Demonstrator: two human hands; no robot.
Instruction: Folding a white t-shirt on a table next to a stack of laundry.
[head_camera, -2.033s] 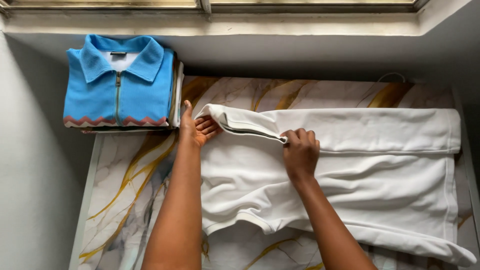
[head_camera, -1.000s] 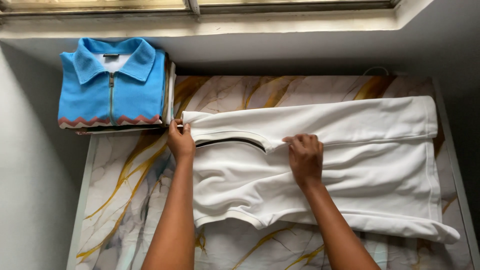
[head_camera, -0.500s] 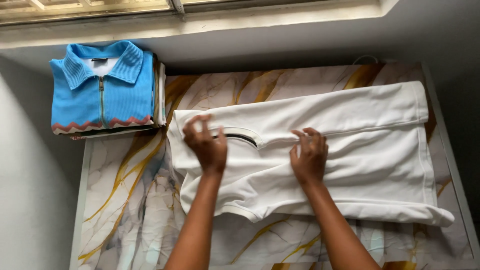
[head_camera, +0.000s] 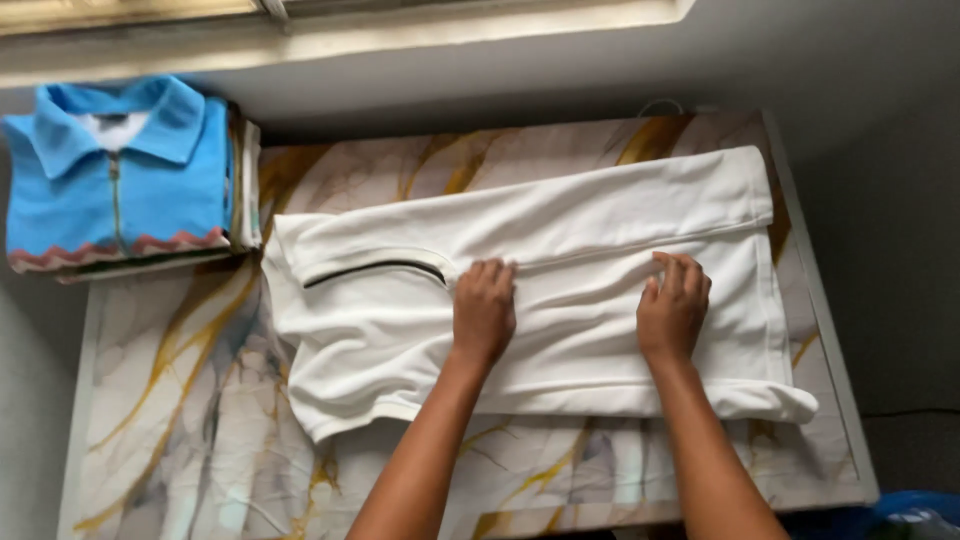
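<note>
A white knit zip-collar shirt (head_camera: 560, 300) lies mid-frame on the marble-patterned table (head_camera: 180, 400), long axis left-right, collar pointing left. Left hand (head_camera: 484, 310) and right hand (head_camera: 673, 308) press flat on it, fingers open, grasping nothing.

Marble-patterned table (head_camera: 180, 400) under white garment (head_camera: 560, 250)

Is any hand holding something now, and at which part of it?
Nothing is gripped. The left hand and right hand lie flat, palms down, on the middle of the white garment.
</note>
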